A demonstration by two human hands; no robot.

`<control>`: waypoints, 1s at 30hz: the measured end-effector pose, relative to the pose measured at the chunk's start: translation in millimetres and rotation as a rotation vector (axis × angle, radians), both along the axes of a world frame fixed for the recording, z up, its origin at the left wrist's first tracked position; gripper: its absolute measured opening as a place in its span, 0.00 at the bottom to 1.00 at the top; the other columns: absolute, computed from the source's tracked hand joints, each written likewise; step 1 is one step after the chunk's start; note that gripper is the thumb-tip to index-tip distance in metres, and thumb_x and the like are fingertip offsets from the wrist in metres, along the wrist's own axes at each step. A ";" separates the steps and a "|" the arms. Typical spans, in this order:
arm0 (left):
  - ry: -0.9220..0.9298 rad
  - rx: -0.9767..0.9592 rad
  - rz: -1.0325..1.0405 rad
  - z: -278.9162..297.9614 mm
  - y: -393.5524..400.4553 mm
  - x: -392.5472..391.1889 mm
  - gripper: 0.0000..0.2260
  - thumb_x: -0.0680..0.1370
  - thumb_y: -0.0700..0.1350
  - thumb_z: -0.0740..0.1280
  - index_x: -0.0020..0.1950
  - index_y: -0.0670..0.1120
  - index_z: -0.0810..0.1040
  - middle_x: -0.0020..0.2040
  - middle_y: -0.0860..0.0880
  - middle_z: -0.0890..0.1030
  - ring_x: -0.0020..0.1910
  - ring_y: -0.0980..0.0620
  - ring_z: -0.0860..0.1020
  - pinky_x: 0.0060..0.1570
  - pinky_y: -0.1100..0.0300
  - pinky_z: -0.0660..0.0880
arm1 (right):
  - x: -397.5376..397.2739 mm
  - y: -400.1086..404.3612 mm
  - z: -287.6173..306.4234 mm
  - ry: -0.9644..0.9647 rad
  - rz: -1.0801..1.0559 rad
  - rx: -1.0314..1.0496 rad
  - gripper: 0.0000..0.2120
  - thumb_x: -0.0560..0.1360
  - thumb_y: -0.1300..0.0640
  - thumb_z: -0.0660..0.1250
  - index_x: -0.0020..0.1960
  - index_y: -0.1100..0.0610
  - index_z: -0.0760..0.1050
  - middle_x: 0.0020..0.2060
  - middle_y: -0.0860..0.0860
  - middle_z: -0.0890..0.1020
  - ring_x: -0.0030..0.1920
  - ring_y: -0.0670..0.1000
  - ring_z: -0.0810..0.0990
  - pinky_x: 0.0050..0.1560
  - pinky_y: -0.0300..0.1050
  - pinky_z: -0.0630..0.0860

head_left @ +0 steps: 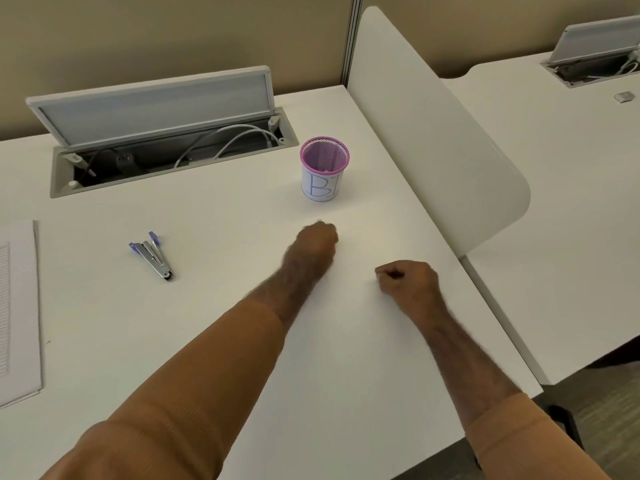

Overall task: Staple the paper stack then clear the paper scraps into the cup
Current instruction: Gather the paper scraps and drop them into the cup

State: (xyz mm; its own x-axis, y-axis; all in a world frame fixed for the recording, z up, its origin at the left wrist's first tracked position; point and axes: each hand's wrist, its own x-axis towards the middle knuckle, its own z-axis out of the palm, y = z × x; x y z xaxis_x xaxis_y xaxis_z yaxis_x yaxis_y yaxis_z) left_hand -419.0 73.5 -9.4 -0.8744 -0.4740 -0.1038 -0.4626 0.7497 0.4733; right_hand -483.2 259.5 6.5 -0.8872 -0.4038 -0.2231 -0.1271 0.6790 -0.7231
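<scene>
A purple mesh cup (pixel 324 169) with a paper label marked "B" stands upright on the white desk (pixel 214 306). My left hand (pixel 314 244) is a closed fist just in front of the cup, its fingers curled under; whether it holds anything is hidden. My right hand (pixel 408 282) is also fisted, resting on the desk to the right and nearer me. A small silver stapler (pixel 152 255) with blue ends lies at the left, apart from both hands. The paper stack (pixel 19 310) lies at the far left edge, partly out of view. No scraps are visible.
An open cable hatch (pixel 166 133) with its lid raised and grey cables inside sits at the back of the desk. A white divider panel (pixel 433 126) rises along the right edge. Beyond it is a second desk (pixel 554 168) with a small object.
</scene>
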 end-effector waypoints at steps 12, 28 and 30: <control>0.210 0.159 0.422 11.3 -59.4 65.9 0.07 0.76 0.38 0.67 0.50 0.43 0.85 0.51 0.46 0.86 0.53 0.47 0.81 0.53 0.61 0.74 | -34.9 1.5 27.2 -0.392 -0.400 -0.633 0.04 0.73 0.68 0.70 0.44 0.60 0.80 0.40 0.53 0.82 0.41 0.46 0.81 0.40 0.33 0.80; 0.394 0.042 0.265 97.0 -75.0 -31.3 0.08 0.80 0.41 0.67 0.56 0.42 0.84 0.52 0.46 0.86 0.49 0.50 0.82 0.53 0.58 0.78 | -66.7 -140.4 82.1 0.166 0.004 -0.363 0.04 0.70 0.63 0.71 0.44 0.60 0.83 0.35 0.53 0.84 0.36 0.51 0.82 0.43 0.43 0.82; 0.315 0.007 0.227 97.4 -76.2 -43.1 0.09 0.80 0.40 0.65 0.56 0.42 0.84 0.53 0.44 0.86 0.52 0.46 0.82 0.56 0.54 0.79 | -67.7 -157.4 83.0 0.319 0.090 -0.260 0.06 0.71 0.62 0.71 0.47 0.62 0.83 0.41 0.55 0.85 0.40 0.51 0.82 0.41 0.37 0.78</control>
State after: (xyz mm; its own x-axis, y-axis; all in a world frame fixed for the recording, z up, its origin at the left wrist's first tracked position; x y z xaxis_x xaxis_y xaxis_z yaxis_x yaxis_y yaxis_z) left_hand -462.1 -2.7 87.9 -0.7367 -0.6597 0.1487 -0.4480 0.6408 0.6235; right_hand -550.9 102.1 89.6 -0.8539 -0.4895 0.1768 -0.4231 0.4551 -0.7835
